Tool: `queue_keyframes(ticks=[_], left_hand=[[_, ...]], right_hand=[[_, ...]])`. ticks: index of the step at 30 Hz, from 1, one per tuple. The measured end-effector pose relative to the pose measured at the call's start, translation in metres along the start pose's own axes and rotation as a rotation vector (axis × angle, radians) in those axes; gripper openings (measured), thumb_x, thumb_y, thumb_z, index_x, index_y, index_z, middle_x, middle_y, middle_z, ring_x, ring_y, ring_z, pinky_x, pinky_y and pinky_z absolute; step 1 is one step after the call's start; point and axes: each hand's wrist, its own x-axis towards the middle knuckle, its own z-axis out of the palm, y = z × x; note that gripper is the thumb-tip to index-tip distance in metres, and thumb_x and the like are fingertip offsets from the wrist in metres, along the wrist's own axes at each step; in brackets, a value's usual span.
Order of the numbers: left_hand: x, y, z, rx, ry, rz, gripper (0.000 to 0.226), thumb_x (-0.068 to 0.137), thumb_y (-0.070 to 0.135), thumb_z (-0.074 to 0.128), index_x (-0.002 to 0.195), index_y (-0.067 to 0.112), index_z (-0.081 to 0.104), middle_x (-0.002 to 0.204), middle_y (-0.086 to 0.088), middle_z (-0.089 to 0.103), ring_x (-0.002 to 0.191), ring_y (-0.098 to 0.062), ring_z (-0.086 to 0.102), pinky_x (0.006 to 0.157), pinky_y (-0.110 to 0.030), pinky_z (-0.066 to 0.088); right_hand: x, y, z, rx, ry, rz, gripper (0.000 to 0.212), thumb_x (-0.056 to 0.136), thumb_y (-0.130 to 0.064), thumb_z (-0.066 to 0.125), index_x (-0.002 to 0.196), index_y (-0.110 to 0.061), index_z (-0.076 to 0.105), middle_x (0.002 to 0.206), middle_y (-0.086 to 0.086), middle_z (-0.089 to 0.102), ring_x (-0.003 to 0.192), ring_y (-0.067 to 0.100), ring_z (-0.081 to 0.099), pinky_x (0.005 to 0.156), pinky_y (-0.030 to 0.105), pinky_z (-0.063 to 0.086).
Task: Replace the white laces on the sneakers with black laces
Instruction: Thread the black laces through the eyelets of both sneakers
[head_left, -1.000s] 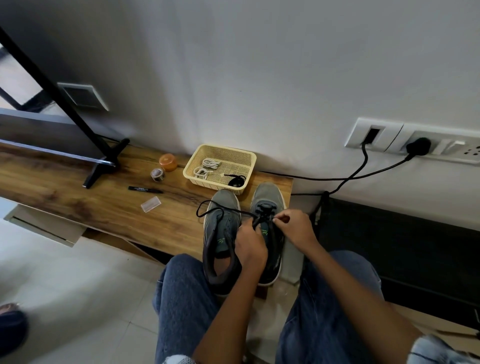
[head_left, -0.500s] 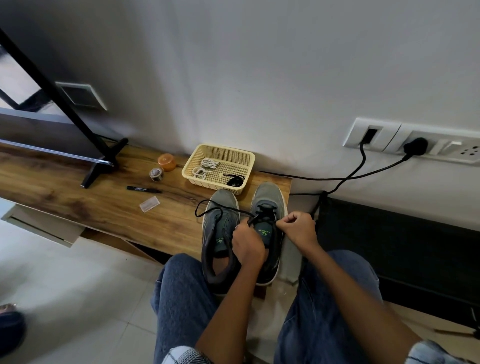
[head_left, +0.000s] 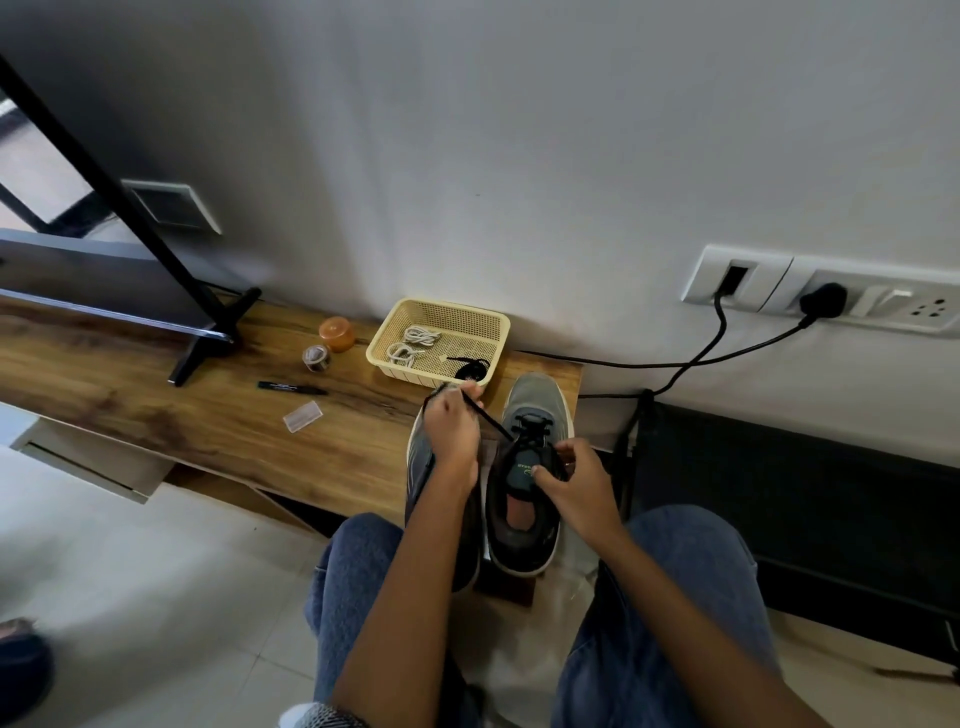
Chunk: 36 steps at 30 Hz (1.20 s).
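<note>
Wood-grain shelf (head_left: 208, 431); left hand (head_left: 451, 432) pinches thin black lace (head_left: 491, 420).

A black marker (head_left: 292, 386) is lying on the wooden surface (head_left: 156, 415), with a small clear packet (head_left: 302, 415) sitting just beside it. An orange pot (head_left: 336, 334) and a little round tin (head_left: 316, 358) are standing near the black stand (head_left: 208, 332). Two black cables (head_left: 717, 343) are hanging from the wall sockets (head_left: 831, 296).
</note>
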Motion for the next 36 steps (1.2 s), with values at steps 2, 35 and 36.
queue_keyframes(ticks=[2,35,36], left_hand=[[0.004,0.018,-0.005,0.013,0.019,0.088,0.030,0.099,0.009,0.040,0.080,0.010,0.063,0.083,-0.004,0.068,0.076,-0.017,0.062,0.075,-0.029,0.050],[-0.006,0.093,-0.058,0.398,0.108,0.476,0.026,0.100,0.019,0.044,0.095,0.017,0.070,0.067,0.006,0.054,0.054,-0.009,0.041,0.051,-0.025,0.032],[-0.004,0.086,-0.060,0.496,0.083,0.461,0.026,0.100,0.018,0.044,0.092,0.015,0.069,0.067,0.006,0.055,0.056,-0.012,0.044,0.052,-0.027,0.030]], right_hand=[[-0.001,-0.002,-0.001,-0.012,-0.004,-0.008,0.031,0.080,-0.027,0.071,0.102,-0.019,0.052,0.100,0.002,0.057,0.091,0.017,0.057,0.078,0.037,0.051],[-0.010,-0.074,-0.067,0.158,-0.125,0.080,0.013,0.095,-0.007,0.052,0.092,-0.006,0.064,0.071,0.006,0.061,0.062,0.013,0.056,0.059,0.020,0.047],[-0.012,-0.085,-0.078,0.185,-0.127,0.061,0.014,0.095,-0.007,0.052,0.093,-0.007,0.065,0.073,0.006,0.062,0.064,0.014,0.058,0.060,0.018,0.047]])
